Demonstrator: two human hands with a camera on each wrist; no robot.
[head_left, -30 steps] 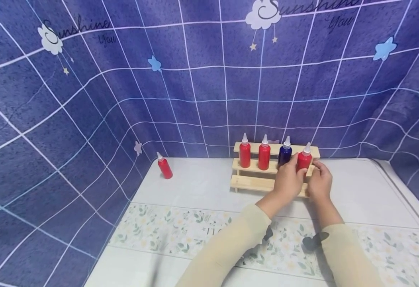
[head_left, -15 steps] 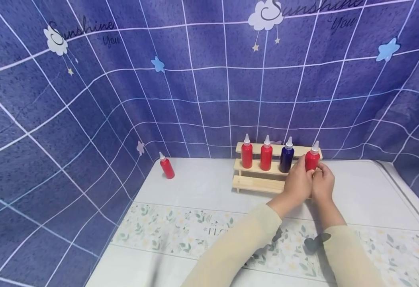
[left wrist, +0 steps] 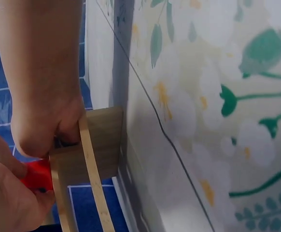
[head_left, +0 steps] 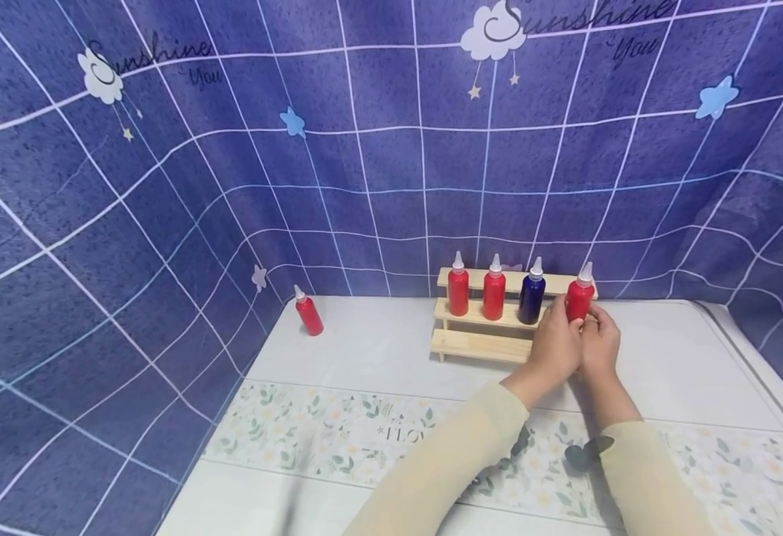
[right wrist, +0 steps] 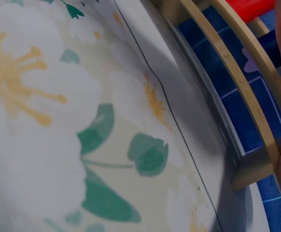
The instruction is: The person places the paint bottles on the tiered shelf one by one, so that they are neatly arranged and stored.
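Note:
My left hand (head_left: 555,342) pinches a red squeeze bottle (head_left: 579,299) with a pale pointed nozzle, upright at the right end of the stepped wooden rack (head_left: 478,345). Close beside it, my right hand (head_left: 601,344) has its fingers curled round the rack's right end, right at the bottle. On the middle step, a dark blue bottle (head_left: 531,299) stands left of the held one, then two red bottles (head_left: 494,295). In the left wrist view, red plastic (left wrist: 36,175) shows between the hands. The held bottle's base is hidden by fingers.
A lone red bottle (head_left: 309,316) stands at the table's back left. A blue checked curtain (head_left: 391,164) hangs behind and at both sides. A floral strip (head_left: 338,428) crosses the white table in front of the rack.
The left hand and its red bottle have shifted right along the rack, away from the blue bottle, which is now less covered. Both hands have come closer together.

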